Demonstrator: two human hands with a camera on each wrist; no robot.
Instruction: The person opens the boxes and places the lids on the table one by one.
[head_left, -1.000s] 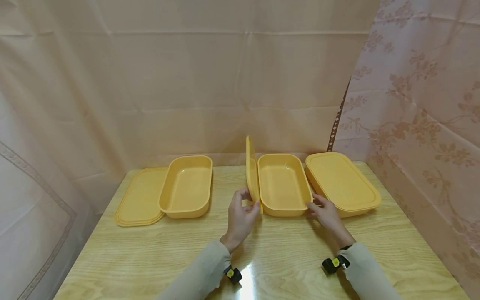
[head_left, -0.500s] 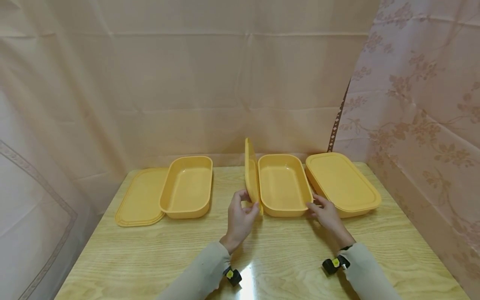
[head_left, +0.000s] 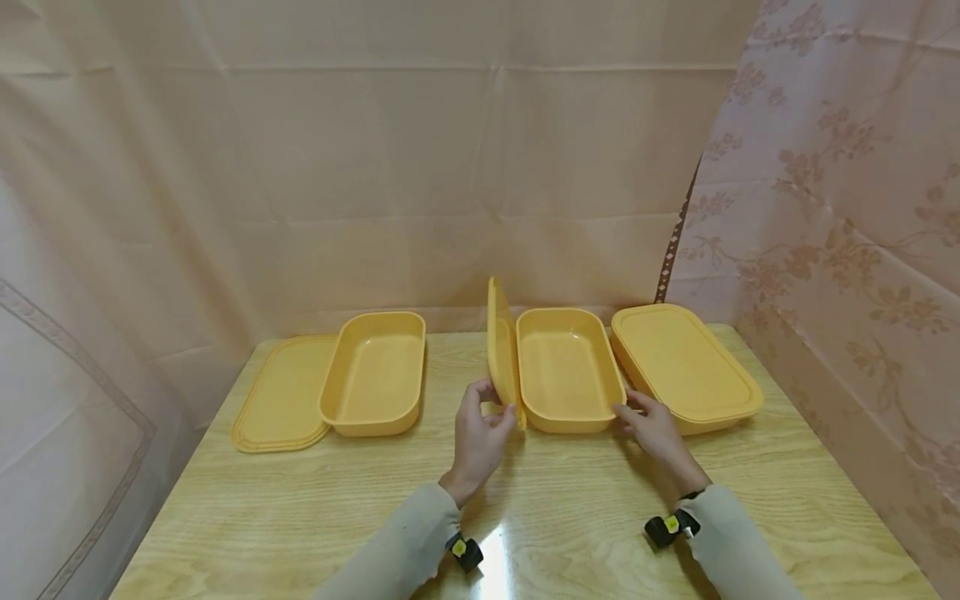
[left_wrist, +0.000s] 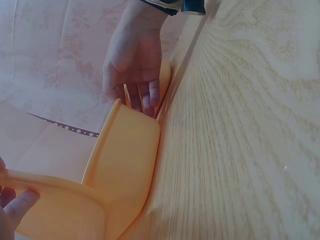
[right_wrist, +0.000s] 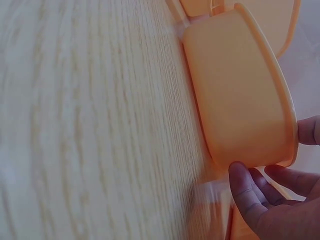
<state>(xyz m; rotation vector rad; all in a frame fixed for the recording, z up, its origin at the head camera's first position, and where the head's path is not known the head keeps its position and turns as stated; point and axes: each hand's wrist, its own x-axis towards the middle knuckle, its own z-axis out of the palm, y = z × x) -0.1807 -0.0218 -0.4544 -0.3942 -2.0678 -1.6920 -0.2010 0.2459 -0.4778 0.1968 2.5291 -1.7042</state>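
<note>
In the head view, my left hand (head_left: 480, 433) pinches the near end of a yellow lid (head_left: 502, 350) between thumb and fingers. The lid stands on its edge, along the left side of a yellow food container (head_left: 570, 367) that has no cover and nothing in it. My right hand (head_left: 656, 433) grips the near right corner of that container. From the right wrist view, a fingertip lies over the container's rim (right_wrist: 287, 110) and other fingers touch its outer wall. The left wrist view shows the left thumb (left_wrist: 22, 202) pressed against the lid's face.
To the right is another container under its lid (head_left: 686, 362), close behind the right hand. An uncovered container (head_left: 375, 371) stands at left, partly over a flat lid (head_left: 285, 396). All rest on a wooden table (head_left: 300, 517); curtains (head_left: 375, 167) hang behind.
The upright lid's top edge has shifted slightly left, so it leans a little further from the middle container. Both hands keep their holds and places.
</note>
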